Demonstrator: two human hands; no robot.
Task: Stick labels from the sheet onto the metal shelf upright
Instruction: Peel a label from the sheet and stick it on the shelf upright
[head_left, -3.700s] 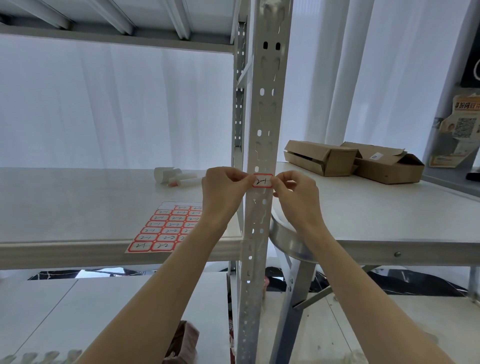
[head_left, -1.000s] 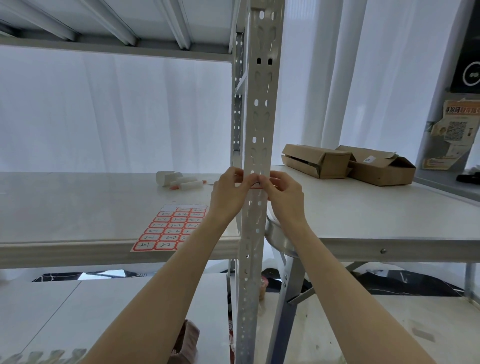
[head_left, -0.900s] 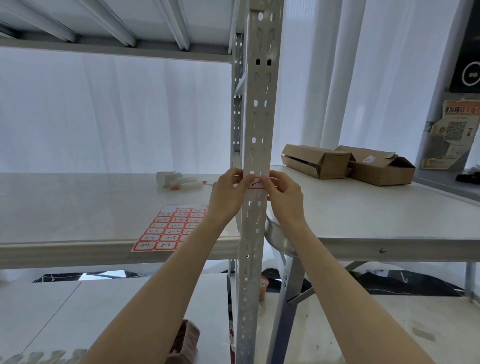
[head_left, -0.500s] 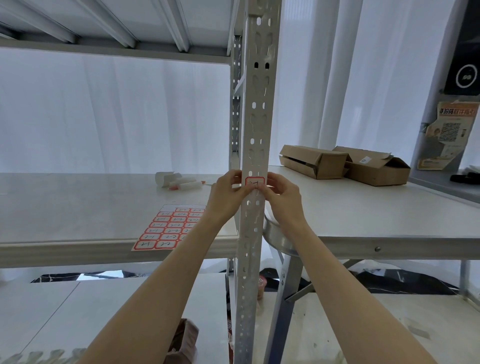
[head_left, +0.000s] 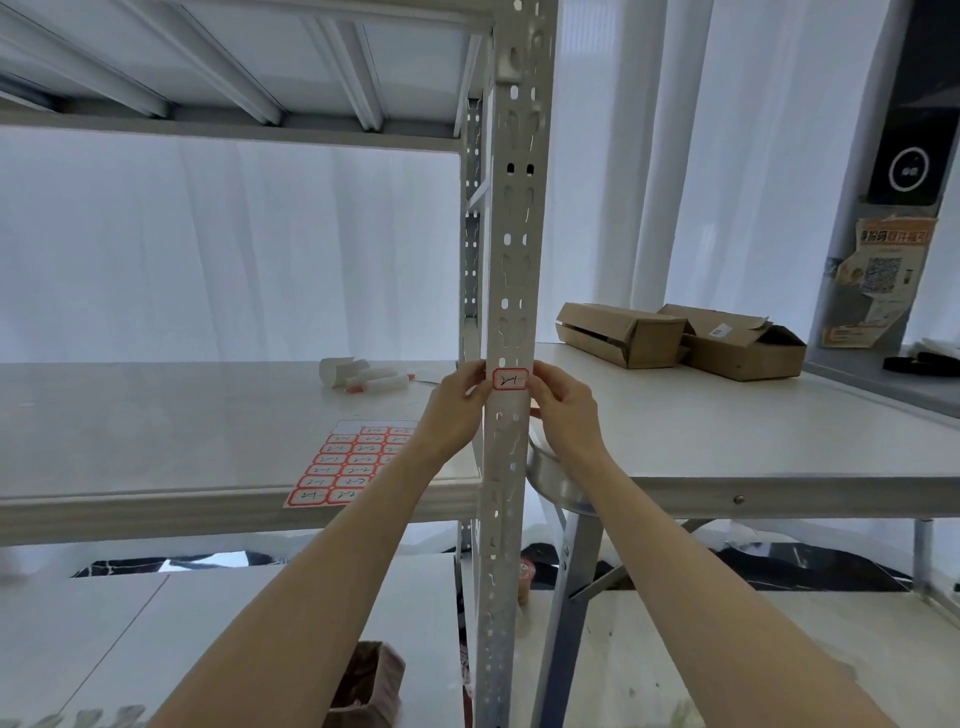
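A perforated grey metal upright (head_left: 511, 249) runs top to bottom through the middle of the view. A red-bordered white label (head_left: 509, 379) with handwriting lies flat on its front face at shelf height. My left hand (head_left: 457, 410) touches the label's left edge with thumb and fingertips. My right hand (head_left: 563, 410) touches its right edge the same way, fingers curled beside the upright. The label sheet (head_left: 353, 462), with several red-bordered labels, lies on the shelf board near its front edge, left of my left forearm.
The white shelf board (head_left: 156, 431) holds small white tubes (head_left: 363, 375) at the back. Two brown cardboard boxes (head_left: 675, 338) sit on a white table (head_left: 779, 441) to the right. An upper shelf (head_left: 234, 67) spans overhead. A brown object (head_left: 369, 680) lies low, near the upright's foot.
The label went from held across the upright between both hands to lying flat on its face. My fingertips have drawn apart to its two side edges, uncovering it.
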